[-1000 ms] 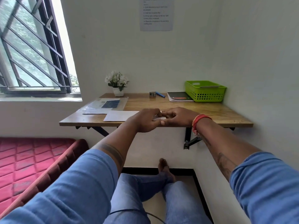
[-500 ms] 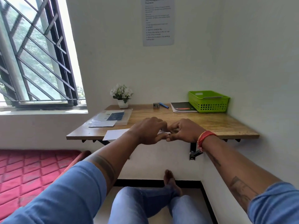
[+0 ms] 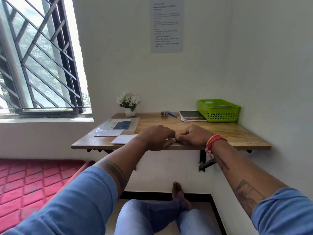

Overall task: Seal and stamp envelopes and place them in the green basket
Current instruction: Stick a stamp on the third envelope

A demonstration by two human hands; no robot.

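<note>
A white envelope (image 3: 123,139) lies flat near the front edge of the wooden table (image 3: 237,134). Its right part is hidden under my left hand (image 3: 156,137), whose curled fingers meet those of my right hand (image 3: 193,135). Both hands pinch a small white piece (image 3: 171,139) between their fingertips, just above the envelope; I cannot tell what that piece is. The green basket (image 3: 218,110) stands at the table's back right corner, against the wall, well away from both hands. A flat grey item lies inside it.
A clear sleeve with a blue sheet (image 3: 118,125) lies at the table's left. At the back stand a potted white plant (image 3: 129,103), a small metal item (image 3: 164,113), a blue pen (image 3: 172,114) and a dark notebook (image 3: 192,115). A red mattress (image 3: 30,182) is lower left.
My head has tilted up, so the table sits lower in view. Both hands stay together at the envelope's right end, still pinching the small white piece.
</note>
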